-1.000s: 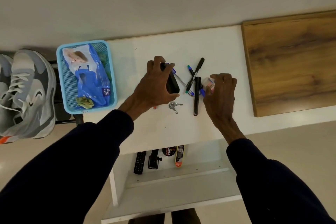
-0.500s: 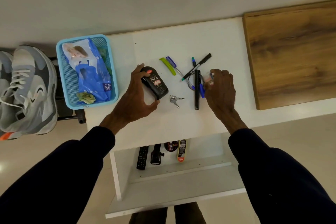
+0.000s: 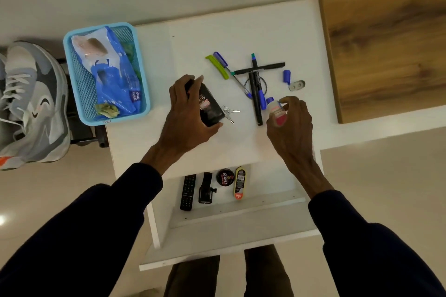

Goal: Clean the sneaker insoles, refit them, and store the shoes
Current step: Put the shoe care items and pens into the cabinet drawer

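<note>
A grey and white sneaker (image 3: 29, 103) lies on a low stand at the far left, laces up. My left hand (image 3: 185, 113) grips a black shoe polish bottle (image 3: 211, 108) above the white table top (image 3: 193, 38). My right hand (image 3: 289, 120) holds a small white bottle (image 3: 276, 108) with a pink label and blue cap, lifted just off the table beside the pens. No insole is visible.
A blue basket (image 3: 82, 89) with a blue wipes pack (image 3: 113, 75) stands at the table's left edge. Pens and markers (image 3: 255, 84), keys (image 3: 229, 112) and a blue cap (image 3: 286, 76) lie mid-table. The open shelf below holds a remote (image 3: 188, 191), polish tin (image 3: 225, 176) and tube. A wooden panel (image 3: 386, 43) is right.
My left hand lifted the black bottle off the pens and drew it toward me. My right hand raised the small white bottle, uncovering a blue cap and a metal piece.
</note>
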